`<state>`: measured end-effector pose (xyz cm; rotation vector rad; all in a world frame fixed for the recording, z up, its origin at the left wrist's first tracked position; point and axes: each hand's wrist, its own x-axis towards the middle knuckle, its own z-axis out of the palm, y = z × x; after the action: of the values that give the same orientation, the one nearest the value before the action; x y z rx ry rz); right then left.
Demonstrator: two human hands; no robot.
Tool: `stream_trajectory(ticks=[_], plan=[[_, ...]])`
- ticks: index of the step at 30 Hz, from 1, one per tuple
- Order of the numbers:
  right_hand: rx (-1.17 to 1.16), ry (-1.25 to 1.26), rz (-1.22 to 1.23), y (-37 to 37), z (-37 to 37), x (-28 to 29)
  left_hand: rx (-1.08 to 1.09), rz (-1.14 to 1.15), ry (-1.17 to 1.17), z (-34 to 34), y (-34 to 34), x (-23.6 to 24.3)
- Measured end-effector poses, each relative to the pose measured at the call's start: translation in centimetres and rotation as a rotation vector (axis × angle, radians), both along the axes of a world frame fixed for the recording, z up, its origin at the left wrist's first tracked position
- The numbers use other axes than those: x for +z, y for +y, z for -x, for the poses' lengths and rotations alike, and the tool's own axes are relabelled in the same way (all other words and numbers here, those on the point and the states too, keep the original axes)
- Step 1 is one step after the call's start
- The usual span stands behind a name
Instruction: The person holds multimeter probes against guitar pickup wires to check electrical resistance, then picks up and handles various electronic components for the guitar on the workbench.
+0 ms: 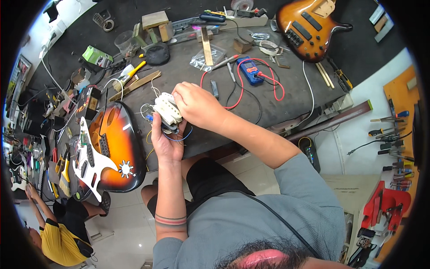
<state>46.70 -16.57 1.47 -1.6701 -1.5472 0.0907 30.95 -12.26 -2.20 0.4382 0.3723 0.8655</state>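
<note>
My left hand (168, 145) is closed around a bunch of white guitar pickups (166, 108) with loose thin wires, held over the bench's near edge. My right hand (197, 106) is closed at the upper right side of the bunch, its fingertips pinched against it. What exactly those fingertips hold is hidden behind the hand. A blue wire (183, 137) loops out below the pickups, and pale leads (155, 89) stick up above them. Left of my hands lies a sunburst guitar body (127, 148), with a white pickguard (89, 159) resting on it.
On the dark bench (179, 76) are a blue multimeter (251, 71) with red and black leads, a tape roll (268, 47), wood blocks (155, 20) and a yellow-handled tool (136, 68). A sunburst bass body (311, 29) lies far right. A person in yellow (62, 242) is at lower left.
</note>
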Motion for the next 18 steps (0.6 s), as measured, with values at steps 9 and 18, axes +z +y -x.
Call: stream_trajectory(ticks=[9,18], plan=[[-0.036,0.019,0.157,-0.3,1.7,1.2,-0.033,-0.112,0.075,-0.9,0.2,-0.5],[-0.250,0.079,0.105,0.8,1.8,2.4,0.137,-0.017,0.152,-3.7,-0.5,0.7]])
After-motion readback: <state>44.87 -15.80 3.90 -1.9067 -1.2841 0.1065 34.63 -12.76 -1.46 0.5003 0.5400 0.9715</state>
